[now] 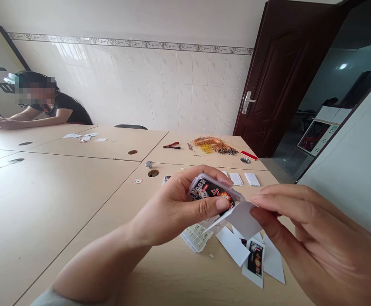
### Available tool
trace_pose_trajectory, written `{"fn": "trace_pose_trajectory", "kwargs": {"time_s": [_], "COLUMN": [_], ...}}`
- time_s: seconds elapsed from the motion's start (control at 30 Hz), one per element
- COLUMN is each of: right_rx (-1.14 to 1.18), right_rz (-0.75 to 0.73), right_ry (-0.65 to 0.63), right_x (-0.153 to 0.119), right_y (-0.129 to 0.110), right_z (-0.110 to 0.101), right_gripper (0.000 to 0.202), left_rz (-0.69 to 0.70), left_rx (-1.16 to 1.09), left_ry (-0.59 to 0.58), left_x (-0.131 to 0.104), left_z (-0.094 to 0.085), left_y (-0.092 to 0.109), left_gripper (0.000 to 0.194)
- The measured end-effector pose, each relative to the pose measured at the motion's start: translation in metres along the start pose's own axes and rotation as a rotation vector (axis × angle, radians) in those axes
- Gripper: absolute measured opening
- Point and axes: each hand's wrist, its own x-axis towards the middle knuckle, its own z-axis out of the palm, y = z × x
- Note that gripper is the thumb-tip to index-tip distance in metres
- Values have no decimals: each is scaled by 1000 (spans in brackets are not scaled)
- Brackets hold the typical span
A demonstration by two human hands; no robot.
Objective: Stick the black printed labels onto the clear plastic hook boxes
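Head view: the left hand [175, 204] is gripping the box [215, 193], thumb lying over its face, its long axis sloping down toward the right hand [319, 229]. That hand's fingertips are pinching the white paper [244, 222], which is bending out at the box's right end.

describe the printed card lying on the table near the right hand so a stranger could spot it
Start from the pale table, then find the right hand. Just left of it in the picture, plain white papers lie loosely spread. The printed card lies among them, set apart by its black face with red-orange print.
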Motion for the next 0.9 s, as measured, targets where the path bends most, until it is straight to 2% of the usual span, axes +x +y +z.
{"fn": "trace_pose_trajectory", "kwargs": {"time_s": [0.3,0.57,0.9], "right_rx": [-39,-120,-136], "right_rz": [36,64,59], "right_ry": [-17,-3,-77], "right_x": [0,0,7], "right_y": [1,6,18], "right_z": [-2,-7,-12], "right_gripper": [28,19,13], "left_rz": [48,147,173], "left_rx": [56,91,28], "left_ry": [99,152,203], "left_x": [0,-1,1], "left_z": [2,2,4], "left_y": [3,4,2], "left_gripper": [12,8,9]}}
